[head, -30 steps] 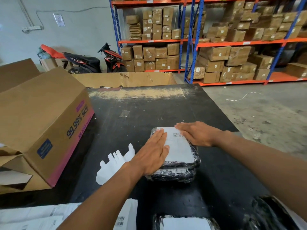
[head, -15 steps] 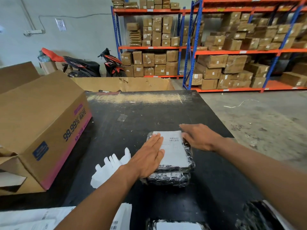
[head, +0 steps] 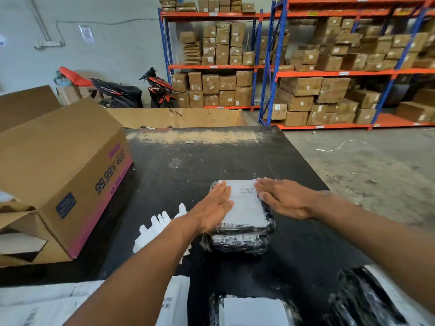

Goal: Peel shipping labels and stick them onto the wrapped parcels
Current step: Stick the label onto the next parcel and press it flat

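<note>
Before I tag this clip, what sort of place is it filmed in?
Most likely a warehouse packing station: tall steel racks loaded with cardboard boxes, and a black worktable with a shipping label on a wrapped parcel.

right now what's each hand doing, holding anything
Left hand: open, fingers flat on the shipping label atop the top parcel.
Right hand: open, flat against that parcel's right side, holding nothing.

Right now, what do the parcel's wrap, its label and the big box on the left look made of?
Wrap: probably black plastic film, glossy, crinkled with bright glints. Label: matte white paper with printed barcode. Box: brown cardboard, dull finish, creased flaps and printed lettering.
</note>
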`<state>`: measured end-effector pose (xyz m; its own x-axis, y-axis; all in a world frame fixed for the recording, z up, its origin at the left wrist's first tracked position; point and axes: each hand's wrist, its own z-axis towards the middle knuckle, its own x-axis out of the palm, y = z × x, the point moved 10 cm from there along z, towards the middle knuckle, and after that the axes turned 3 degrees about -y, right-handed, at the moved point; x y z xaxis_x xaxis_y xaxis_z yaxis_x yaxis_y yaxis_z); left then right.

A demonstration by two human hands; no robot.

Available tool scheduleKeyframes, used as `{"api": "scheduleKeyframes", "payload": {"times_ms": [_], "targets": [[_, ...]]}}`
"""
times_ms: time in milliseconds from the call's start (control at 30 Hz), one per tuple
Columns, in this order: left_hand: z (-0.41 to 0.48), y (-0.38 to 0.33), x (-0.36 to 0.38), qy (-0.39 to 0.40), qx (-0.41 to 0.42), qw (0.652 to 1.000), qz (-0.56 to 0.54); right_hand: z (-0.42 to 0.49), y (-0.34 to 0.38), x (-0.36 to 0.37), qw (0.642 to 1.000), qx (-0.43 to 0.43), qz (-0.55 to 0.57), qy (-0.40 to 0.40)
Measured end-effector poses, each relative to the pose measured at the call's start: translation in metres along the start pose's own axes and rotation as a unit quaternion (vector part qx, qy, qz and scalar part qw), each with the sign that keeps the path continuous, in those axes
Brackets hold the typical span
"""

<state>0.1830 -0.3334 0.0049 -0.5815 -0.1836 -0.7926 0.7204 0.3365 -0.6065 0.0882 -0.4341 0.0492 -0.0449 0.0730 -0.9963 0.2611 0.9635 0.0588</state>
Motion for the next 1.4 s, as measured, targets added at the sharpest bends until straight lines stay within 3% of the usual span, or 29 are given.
{"api": "scheduleKeyframes", "payload": {"times_ms": [233,333,433,533,633,767,867,967,1067,1167,1400], "targets": [[-0.003,-0.003,-0.001,-0.048,0.027,0.993,0.105,-0.006,0.036,0.020,0.997,-0.070,-0.033,0.026],[-0.004,-0.006,0.000,-0.047,0.036,0.991,0.120,-0.031,0.010,0.022,0.996,-0.043,-0.054,0.061],[0.000,-0.005,0.000,-0.059,0.037,0.989,0.130,-0.030,-0.003,0.007,0.996,0.001,-0.072,0.042],[0.002,-0.002,0.001,-0.059,0.030,0.989,0.134,-0.001,0.031,0.005,0.999,-0.029,-0.045,0.005],[0.001,0.000,0.001,-0.059,0.030,0.989,0.131,-0.009,0.037,0.022,0.997,-0.063,-0.041,0.031],[0.003,0.001,0.002,-0.071,0.037,0.989,0.123,-0.039,0.007,0.014,0.997,-0.036,-0.048,0.053],[0.006,0.003,0.002,-0.077,0.035,0.989,0.123,-0.011,0.032,0.004,0.998,-0.045,-0.053,0.011],[0.003,0.002,0.003,-0.070,0.037,0.989,0.124,0.000,0.055,0.022,0.996,-0.070,-0.053,0.030],[0.004,0.002,0.002,-0.071,0.044,0.988,0.128,-0.034,0.033,0.021,0.998,-0.033,-0.023,0.053],[0.004,0.001,0.004,-0.065,0.051,0.988,0.134,-0.052,0.015,0.009,0.994,0.033,-0.073,0.081],[0.002,0.002,0.004,-0.054,0.052,0.989,0.125,-0.026,0.082,0.013,0.997,0.025,-0.067,0.015]]}}
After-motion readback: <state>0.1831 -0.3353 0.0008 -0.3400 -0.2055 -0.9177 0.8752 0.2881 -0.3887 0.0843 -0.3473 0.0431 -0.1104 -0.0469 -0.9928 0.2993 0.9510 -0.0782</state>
